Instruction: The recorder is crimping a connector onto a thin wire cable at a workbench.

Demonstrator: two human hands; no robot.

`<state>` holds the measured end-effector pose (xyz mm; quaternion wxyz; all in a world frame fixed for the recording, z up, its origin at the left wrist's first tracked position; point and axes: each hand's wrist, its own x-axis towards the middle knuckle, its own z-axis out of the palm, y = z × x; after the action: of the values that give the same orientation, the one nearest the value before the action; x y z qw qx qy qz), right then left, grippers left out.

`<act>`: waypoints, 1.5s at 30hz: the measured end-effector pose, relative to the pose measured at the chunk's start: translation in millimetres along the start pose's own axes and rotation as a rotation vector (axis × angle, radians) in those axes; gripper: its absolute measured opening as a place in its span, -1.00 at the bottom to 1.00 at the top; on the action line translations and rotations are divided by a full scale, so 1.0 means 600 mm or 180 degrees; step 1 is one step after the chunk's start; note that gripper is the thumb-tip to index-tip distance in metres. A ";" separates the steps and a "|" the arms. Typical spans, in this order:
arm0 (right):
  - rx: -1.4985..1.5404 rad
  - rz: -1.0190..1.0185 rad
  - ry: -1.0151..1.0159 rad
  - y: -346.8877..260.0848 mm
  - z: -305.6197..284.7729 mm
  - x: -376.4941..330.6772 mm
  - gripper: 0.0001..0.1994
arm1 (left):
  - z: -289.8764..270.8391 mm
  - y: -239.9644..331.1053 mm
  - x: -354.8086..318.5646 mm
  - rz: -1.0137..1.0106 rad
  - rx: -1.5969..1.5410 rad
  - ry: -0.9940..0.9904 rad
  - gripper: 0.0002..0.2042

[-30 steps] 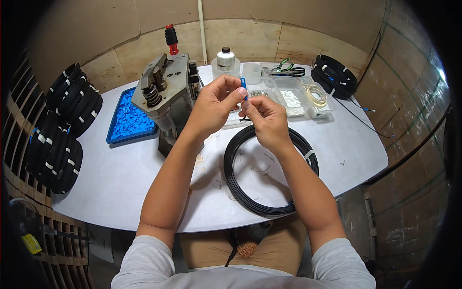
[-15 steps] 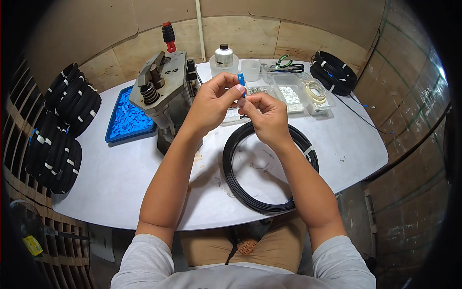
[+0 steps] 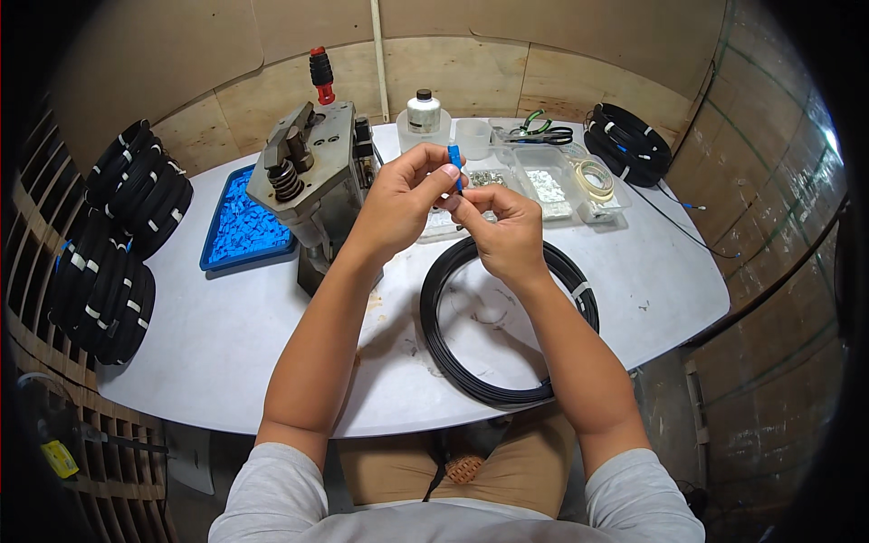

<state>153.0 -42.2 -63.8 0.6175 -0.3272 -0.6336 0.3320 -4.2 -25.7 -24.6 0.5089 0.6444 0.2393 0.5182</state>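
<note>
Nearest to us, grey sleeves (image 3: 272,489) and tan trousers (image 3: 389,466) are cut off by the lower edge; between the legs we make out a brown woven patch (image 3: 464,468), but not what it belongs to. Past the near edge of the white counter (image 3: 217,362) lies a coil of black cable (image 3: 434,317), its right side partly covered by the right forearm. Above it, over the counter, we find the blue connector (image 3: 455,156), held upright; its lower part is hidden by fingers. The left hand (image 3: 433,176) is closed on it, thumb against forefinger. The right hand (image 3: 462,204) is pinched nearly closed just below, on a dark lead (image 3: 460,185) that its fingertips mostly cover, so we cannot tell how the lead meets the connector.

To the left, the metal press (image 3: 317,163) partly blocks a blue tray (image 3: 237,265) of small blue pieces (image 3: 246,226), too heaped to single out. Farther left, bundled coils (image 3: 100,299) fade toward the dark rim. Behind the hands, clear boxes (image 3: 516,167) hold white bits (image 3: 546,185) too small to identify, beside a tape roll (image 3: 597,178). Farther back we see a white bottle (image 3: 424,116), scissors (image 3: 548,136) and a plywood wall (image 3: 462,68).
</note>
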 end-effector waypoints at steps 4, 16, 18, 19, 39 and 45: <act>0.0059 -0.0086 -0.0011 0.009 -0.004 0.001 -0.91 | 0.003 0.001 0.001 0.0030 -0.0010 -0.0008 -0.80; 0.0243 0.0037 -0.0096 -0.004 -0.001 0.002 -0.90 | 0.004 0.006 -0.001 0.0134 0.0155 0.0028 -0.80; 0.0183 -0.0018 -0.0096 -0.006 0.001 0.000 -0.90 | 0.005 0.005 -0.004 0.0126 0.0135 0.0078 -0.80; 0.0114 -0.0082 -0.0086 -0.006 0.000 -0.001 -0.90 | 0.007 0.004 -0.003 0.0153 0.0132 0.0083 -0.80; 0.0043 -0.0005 -0.0081 0.005 -0.009 0.004 -0.90 | 0.007 -0.001 0.001 0.0063 0.0214 0.0077 -0.77; 0.0554 0.0147 -0.0298 -0.008 -0.007 0.005 -0.88 | 0.008 0.007 -0.004 0.0169 0.0271 0.0056 -0.78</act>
<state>157.3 -42.5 -58.0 0.6055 -0.2710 -0.6228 0.4148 -1.4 -31.2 -21.4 0.4650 0.6670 0.2484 0.5265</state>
